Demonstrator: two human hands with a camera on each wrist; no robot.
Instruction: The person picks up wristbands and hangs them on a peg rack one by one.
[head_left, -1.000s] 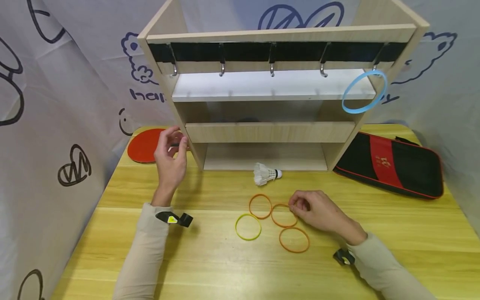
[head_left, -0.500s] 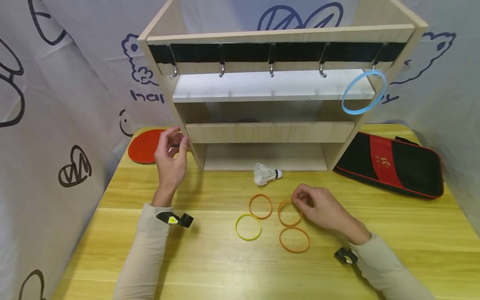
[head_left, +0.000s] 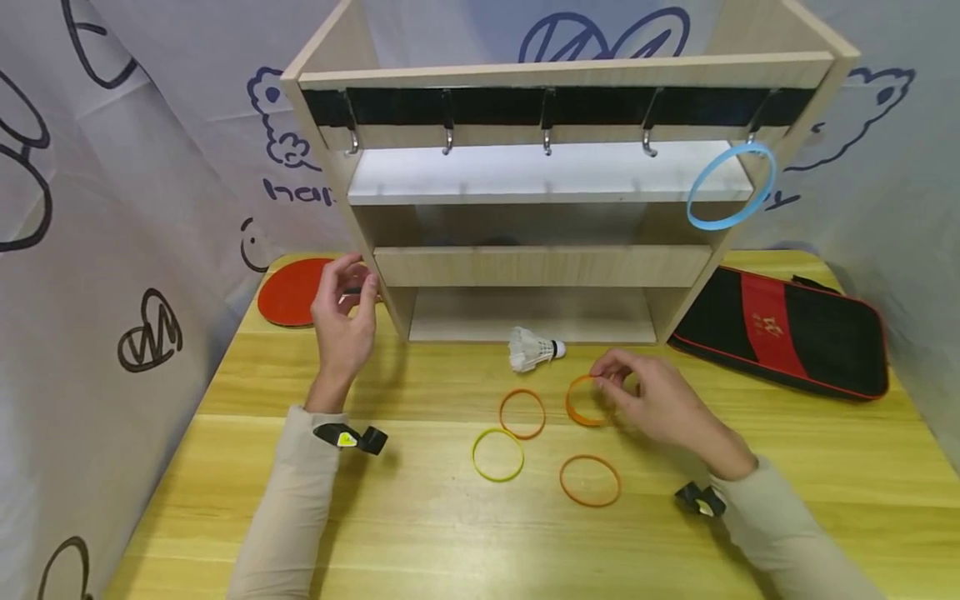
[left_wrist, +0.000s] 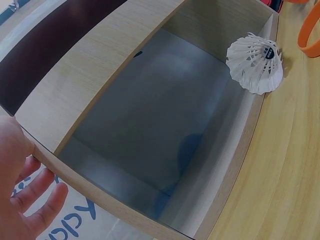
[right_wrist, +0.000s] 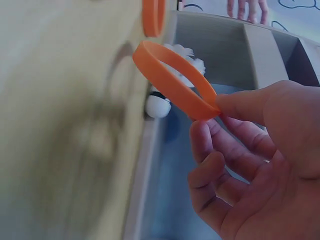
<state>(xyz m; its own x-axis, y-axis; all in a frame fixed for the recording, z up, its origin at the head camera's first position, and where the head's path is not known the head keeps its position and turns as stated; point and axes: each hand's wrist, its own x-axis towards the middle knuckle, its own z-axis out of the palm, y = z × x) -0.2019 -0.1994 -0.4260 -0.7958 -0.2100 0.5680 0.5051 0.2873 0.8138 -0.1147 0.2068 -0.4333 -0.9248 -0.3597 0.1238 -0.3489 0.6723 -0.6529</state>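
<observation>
My right hand (head_left: 663,400) pinches an orange silicone wristband (head_left: 576,410) between thumb and fingertips. In the right wrist view this wristband (right_wrist: 175,85) tilts up from the fingers, above the table. Two other orange wristbands, one nearer the shuttlecock (head_left: 522,414) and one nearer the front (head_left: 590,481), lie flat on the table beside a yellow-green wristband (head_left: 497,455). My left hand (head_left: 345,321) is at the left side panel of the wooden rack (head_left: 540,267), its fingers loosely bent along the outside. Whether they press on the panel I cannot tell.
A white feather shuttlecock (head_left: 531,349) lies before the rack. Several metal hooks line its black strip; a light-blue ring (head_left: 695,196) hangs from the rightmost. A red table tennis bat (head_left: 292,292) lies left, partly behind my left hand. A black-and-red case (head_left: 825,342) lies right.
My right hand has lifted one orange wristband off the table and carried it away from me and slightly right. The left hand has stayed at the rack's side.
</observation>
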